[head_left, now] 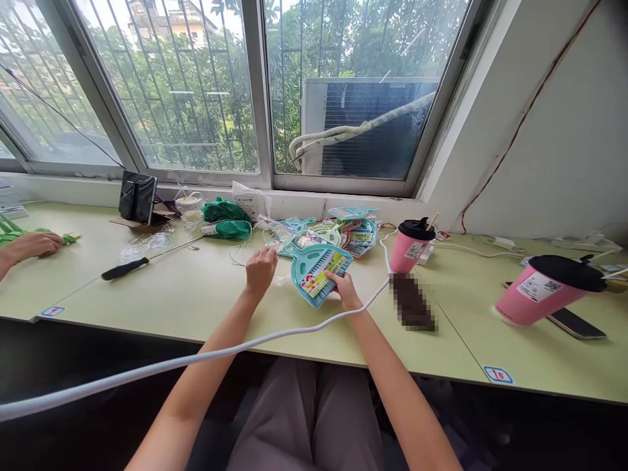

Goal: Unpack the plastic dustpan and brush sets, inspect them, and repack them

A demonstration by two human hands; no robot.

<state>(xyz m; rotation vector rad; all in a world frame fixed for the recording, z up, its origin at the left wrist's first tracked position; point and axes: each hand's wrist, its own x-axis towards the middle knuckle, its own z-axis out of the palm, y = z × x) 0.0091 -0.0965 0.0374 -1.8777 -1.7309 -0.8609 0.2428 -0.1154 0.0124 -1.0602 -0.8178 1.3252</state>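
Observation:
A teal mini dustpan and brush set (316,269) with a printed label lies on the pale green table (186,301) in front of me. My right hand (345,290) pinches its near right corner. My left hand (260,269) rests with fingers curled on clear plastic wrapping at the set's left side; what it holds, if anything, I cannot make out. A pile of more packaged dustpan sets (338,232) lies just behind.
A white cable (220,353) runs across the table towards me. Two pink cups with black lids (413,246) (547,289), a phone (574,324), a black-handled screwdriver (128,267), green bags (226,219) and a black stand (138,196) are about. Another person's hand (30,246) is at far left.

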